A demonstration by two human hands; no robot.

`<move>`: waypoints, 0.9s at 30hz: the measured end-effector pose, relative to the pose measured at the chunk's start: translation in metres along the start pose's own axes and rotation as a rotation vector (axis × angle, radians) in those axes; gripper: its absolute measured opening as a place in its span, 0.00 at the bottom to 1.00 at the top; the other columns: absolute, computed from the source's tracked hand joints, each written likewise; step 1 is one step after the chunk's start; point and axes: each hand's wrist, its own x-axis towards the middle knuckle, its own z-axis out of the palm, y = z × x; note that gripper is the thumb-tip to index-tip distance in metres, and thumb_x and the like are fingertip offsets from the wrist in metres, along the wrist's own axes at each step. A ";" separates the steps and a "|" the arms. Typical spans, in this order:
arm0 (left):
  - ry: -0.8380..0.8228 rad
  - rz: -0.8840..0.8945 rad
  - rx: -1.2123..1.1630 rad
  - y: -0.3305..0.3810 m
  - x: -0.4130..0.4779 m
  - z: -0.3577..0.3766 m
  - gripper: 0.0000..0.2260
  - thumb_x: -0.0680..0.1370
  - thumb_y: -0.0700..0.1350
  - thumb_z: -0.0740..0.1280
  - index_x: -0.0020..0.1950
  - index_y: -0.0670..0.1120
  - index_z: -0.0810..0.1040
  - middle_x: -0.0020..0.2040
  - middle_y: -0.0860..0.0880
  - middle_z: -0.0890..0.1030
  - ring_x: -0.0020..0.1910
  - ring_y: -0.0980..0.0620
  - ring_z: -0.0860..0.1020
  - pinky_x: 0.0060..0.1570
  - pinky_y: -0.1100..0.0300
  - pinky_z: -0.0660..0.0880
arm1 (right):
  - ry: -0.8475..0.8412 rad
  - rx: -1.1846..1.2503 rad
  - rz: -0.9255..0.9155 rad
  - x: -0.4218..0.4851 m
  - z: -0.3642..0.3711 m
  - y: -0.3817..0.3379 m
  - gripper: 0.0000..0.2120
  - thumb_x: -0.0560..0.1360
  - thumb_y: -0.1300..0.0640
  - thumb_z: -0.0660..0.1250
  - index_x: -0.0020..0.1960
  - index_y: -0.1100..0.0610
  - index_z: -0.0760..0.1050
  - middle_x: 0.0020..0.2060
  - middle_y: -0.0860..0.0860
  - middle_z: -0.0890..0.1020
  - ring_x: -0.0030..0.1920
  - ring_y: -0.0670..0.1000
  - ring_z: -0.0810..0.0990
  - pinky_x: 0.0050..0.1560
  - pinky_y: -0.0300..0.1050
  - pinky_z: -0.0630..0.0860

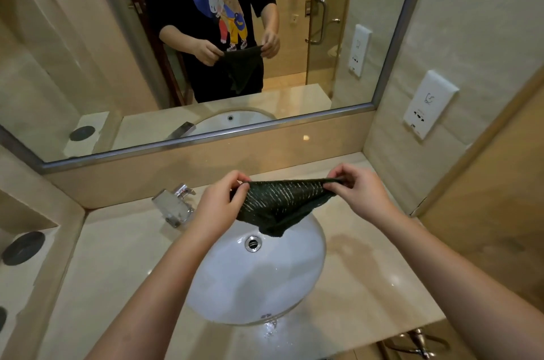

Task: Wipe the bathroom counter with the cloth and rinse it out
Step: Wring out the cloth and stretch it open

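A dark green cloth (279,203) with pale stripes hangs stretched in the air above the white oval sink (294,271). My left hand (219,202) pinches its left corner and my right hand (357,186) pinches its right corner. The cloth's lower tip droops just above the metal drain (252,242). The beige stone counter (117,256) surrounds the basin, with water drops at the near rim of the sink. A chrome faucet (175,203) stands at the back left of the basin; no water runs from it.
A wide mirror (88,50) covers the back wall and reflects a person holding the cloth. A white outlet plate (428,105) is on the right wall. Black round discs (23,247) sit on a ledge at left. A metal towel ring (418,343) hangs below the counter's right front.
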 end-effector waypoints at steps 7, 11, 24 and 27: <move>-0.026 0.072 0.040 0.025 0.030 0.032 0.03 0.77 0.46 0.68 0.48 0.55 0.78 0.43 0.54 0.81 0.43 0.54 0.79 0.44 0.54 0.77 | 0.046 -0.082 -0.045 0.006 -0.042 0.020 0.10 0.71 0.66 0.72 0.42 0.51 0.80 0.36 0.43 0.81 0.40 0.39 0.79 0.45 0.32 0.75; -0.050 0.067 0.021 0.033 0.042 0.049 0.02 0.74 0.45 0.72 0.44 0.52 0.80 0.40 0.55 0.81 0.42 0.56 0.80 0.47 0.55 0.78 | 0.067 -0.087 -0.049 0.009 -0.059 0.032 0.09 0.71 0.66 0.71 0.42 0.52 0.80 0.37 0.45 0.82 0.42 0.48 0.81 0.47 0.37 0.76; -0.023 0.019 -0.077 0.042 0.063 0.080 0.09 0.73 0.40 0.73 0.39 0.55 0.79 0.36 0.54 0.82 0.36 0.55 0.80 0.38 0.63 0.74 | 0.117 0.103 0.051 0.020 -0.092 0.060 0.12 0.71 0.66 0.72 0.40 0.48 0.80 0.38 0.48 0.83 0.42 0.48 0.81 0.48 0.39 0.77; 0.030 0.025 -0.127 0.047 0.064 0.085 0.09 0.73 0.41 0.72 0.39 0.55 0.79 0.37 0.57 0.83 0.37 0.62 0.80 0.39 0.71 0.72 | 0.175 0.143 0.065 0.021 -0.100 0.064 0.10 0.72 0.65 0.72 0.43 0.50 0.81 0.40 0.45 0.84 0.44 0.43 0.81 0.49 0.33 0.77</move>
